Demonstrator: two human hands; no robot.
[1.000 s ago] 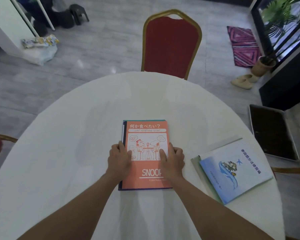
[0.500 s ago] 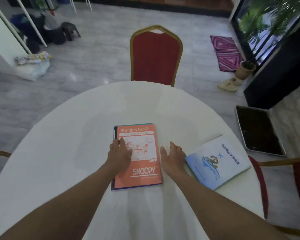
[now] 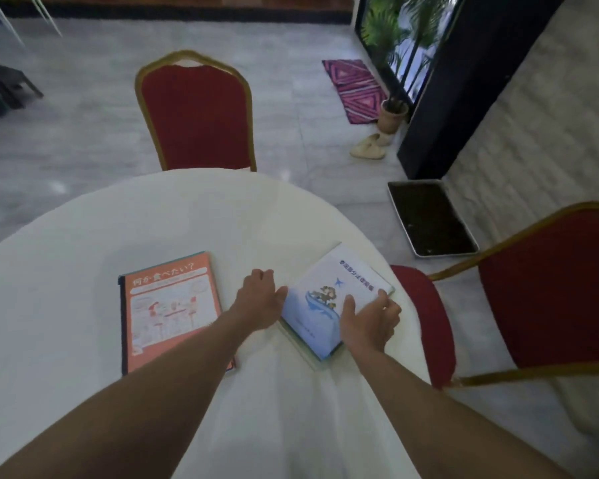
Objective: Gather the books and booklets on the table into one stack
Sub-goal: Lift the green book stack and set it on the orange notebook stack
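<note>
Hands (image 3: 261, 299) now off orange book (image 3: 170, 309), at blue booklet (image 3: 329, 299)

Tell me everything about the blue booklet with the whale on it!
The blue booklet is thin, with a pale blue and white paper cover showing a whale, a little blue bird shape and dark printed characters. It lies flat and slantwise near the table's right edge, atop another thin book. The left hand touches its left edge; the right hand holds its right side.

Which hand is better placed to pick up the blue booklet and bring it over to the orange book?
Right. The right hand already lies on the blue booklet, thumb on its cover, fingers at its right edge. The left hand only touches its left edge, beside the orange book.
</note>
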